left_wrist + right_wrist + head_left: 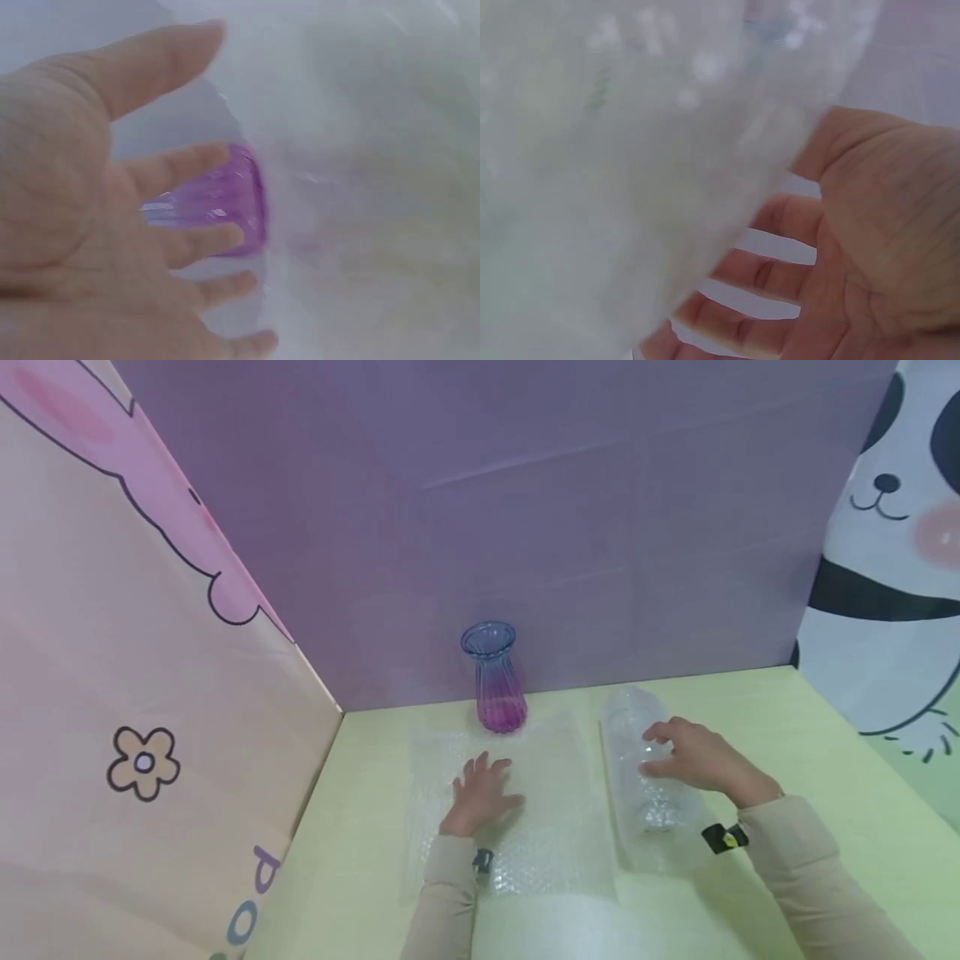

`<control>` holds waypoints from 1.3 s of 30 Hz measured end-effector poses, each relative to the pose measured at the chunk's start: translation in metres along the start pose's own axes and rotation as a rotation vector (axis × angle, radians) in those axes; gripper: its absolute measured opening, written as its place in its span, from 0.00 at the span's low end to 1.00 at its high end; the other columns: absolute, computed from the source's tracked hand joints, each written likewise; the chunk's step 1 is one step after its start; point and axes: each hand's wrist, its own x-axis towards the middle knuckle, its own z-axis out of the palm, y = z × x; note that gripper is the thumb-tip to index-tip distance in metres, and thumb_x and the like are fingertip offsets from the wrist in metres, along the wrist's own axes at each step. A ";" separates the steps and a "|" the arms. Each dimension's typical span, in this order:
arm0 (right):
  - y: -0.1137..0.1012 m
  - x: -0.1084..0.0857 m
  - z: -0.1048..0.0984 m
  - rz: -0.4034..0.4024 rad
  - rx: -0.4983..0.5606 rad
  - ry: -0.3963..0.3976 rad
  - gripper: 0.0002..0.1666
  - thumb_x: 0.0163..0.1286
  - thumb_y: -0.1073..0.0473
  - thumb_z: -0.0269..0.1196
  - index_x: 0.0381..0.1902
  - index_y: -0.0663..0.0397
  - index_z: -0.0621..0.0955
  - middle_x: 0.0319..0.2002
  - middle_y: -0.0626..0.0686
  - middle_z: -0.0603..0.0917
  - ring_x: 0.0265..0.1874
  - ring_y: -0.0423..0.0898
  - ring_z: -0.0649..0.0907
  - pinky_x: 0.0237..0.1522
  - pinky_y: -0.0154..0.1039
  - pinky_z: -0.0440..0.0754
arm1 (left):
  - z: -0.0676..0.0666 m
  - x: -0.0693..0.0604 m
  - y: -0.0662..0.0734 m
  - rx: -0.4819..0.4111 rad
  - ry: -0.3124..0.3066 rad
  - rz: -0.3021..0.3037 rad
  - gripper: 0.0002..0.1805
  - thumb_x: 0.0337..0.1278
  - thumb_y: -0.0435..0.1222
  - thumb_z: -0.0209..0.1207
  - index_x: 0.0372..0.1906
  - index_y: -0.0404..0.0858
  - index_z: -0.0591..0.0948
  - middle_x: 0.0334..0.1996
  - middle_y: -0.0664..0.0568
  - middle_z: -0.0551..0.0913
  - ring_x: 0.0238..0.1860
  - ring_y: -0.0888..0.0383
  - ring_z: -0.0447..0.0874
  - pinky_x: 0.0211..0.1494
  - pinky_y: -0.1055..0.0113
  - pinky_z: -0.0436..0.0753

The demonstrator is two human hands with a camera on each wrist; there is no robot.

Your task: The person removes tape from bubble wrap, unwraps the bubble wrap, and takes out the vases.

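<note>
The left hand (478, 795) spreads empty fingers over bubble wrap (558, 835), the vase (498, 693) upright at its far edge; the right hand (703, 758) curves, seemingly empty, over a wrapped bundle (626, 752). Laying-out seems underway; gripping the vase likely follows.

Booth (360, 527) with cartoon-print walls (67, 652)

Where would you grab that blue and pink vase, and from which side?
I'd grip the vase around its narrow neck, below the flared rim, coming from the front. It stands upright with the purple wall close behind, and the wider rim above should help stop it slipping down.
</note>
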 end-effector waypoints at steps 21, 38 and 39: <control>0.000 -0.002 -0.001 0.029 -0.027 -0.025 0.32 0.64 0.46 0.72 0.57 0.64 0.81 0.49 0.64 0.83 0.45 0.59 0.84 0.46 0.60 0.85 | 0.047 -0.007 0.114 -0.113 0.144 0.485 0.16 0.70 0.41 0.59 0.59 0.46 0.83 0.56 0.56 0.86 0.57 0.61 0.83 0.64 0.72 0.80; 0.002 -0.005 -0.003 -0.029 -0.037 0.008 0.29 0.66 0.50 0.70 0.57 0.65 0.81 0.48 0.63 0.84 0.44 0.59 0.85 0.47 0.60 0.84 | 0.065 -0.019 0.124 -0.070 0.038 0.465 0.34 0.71 0.60 0.52 0.73 0.46 0.70 0.74 0.53 0.72 0.73 0.57 0.71 0.76 0.62 0.72; 0.003 -0.005 -0.003 -0.028 -0.038 0.009 0.28 0.67 0.50 0.70 0.57 0.65 0.81 0.48 0.63 0.84 0.44 0.59 0.85 0.47 0.60 0.84 | 0.065 -0.019 0.125 -0.059 0.029 0.457 0.36 0.69 0.62 0.54 0.74 0.47 0.69 0.74 0.53 0.72 0.73 0.57 0.71 0.76 0.62 0.73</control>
